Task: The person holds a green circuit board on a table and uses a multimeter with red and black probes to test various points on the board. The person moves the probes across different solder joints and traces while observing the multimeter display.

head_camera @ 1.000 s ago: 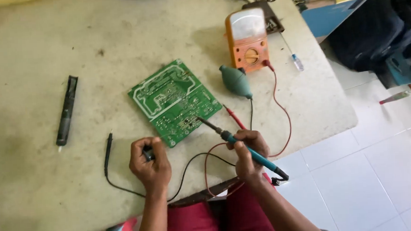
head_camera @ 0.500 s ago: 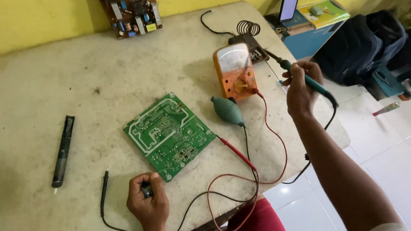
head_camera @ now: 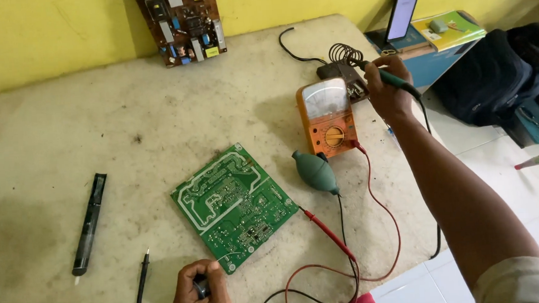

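Observation:
A green circuit board (head_camera: 235, 205) lies solder side up in the middle of the worn table (head_camera: 96, 136). My left hand (head_camera: 200, 293) rests near the table's front edge, just below the board's corner, closed on a small dark spool with a thin wire reaching toward the board. My right hand (head_camera: 386, 87) is stretched to the far right, gripping a green-handled soldering iron (head_camera: 395, 80) whose tip points at the coiled wire stand (head_camera: 344, 55) behind the orange analog multimeter (head_camera: 326, 118).
A green rubber blower bulb (head_camera: 315, 172) lies next to the board. A red probe (head_camera: 329, 234) and a black probe (head_camera: 142, 284) lie on the table with their leads. A black desoldering pump (head_camera: 89, 223) lies left. A brown circuit board (head_camera: 183, 24) leans on the yellow wall.
My right hand has lifted the soldering iron off the green board and carried it right and away to the coiled stand behind the multimeter. My left hand has stayed by the board's near corner.

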